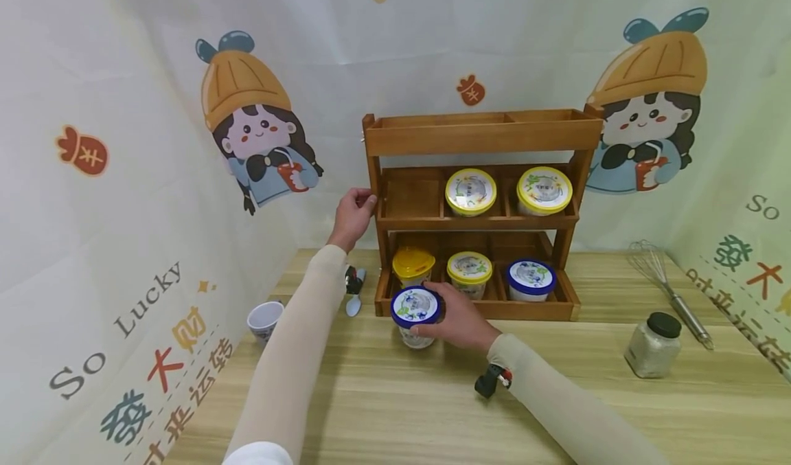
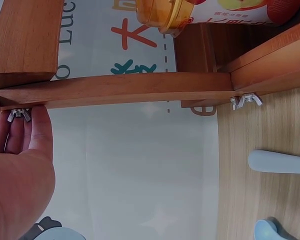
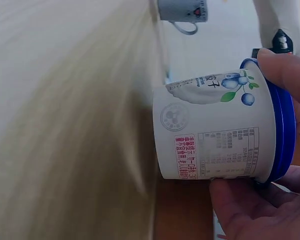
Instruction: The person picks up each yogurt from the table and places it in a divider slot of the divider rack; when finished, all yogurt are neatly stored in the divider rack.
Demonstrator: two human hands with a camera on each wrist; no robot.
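Observation:
My right hand [image 1: 460,319] grips a white cup with a blue lid [image 1: 417,307], thumb and fingers round it near the lid. The cup is upright in front of the rack's lower left corner; blueberries are printed on its side in the right wrist view. My left hand [image 1: 352,218] holds the left upright of a brown wooden rack [image 1: 482,139] at middle-shelf height. In the left wrist view, its fingers lie beside a metal wing nut [image 2: 19,115] on that upright [image 2: 140,87], and the thumb is mostly cut off by the frame.
Two yellow-lidded cups [image 1: 471,191] sit on the middle shelf, whose left compartment is bare. Below are a jar with an orange-yellow lid [image 1: 414,262], a yellow-lidded cup [image 1: 469,269] and a blue-lidded cup [image 1: 531,276]. A mug [image 1: 266,317], spoon [image 1: 353,305], black-capped jar [image 1: 654,348] and whisk [image 1: 686,310] lie around.

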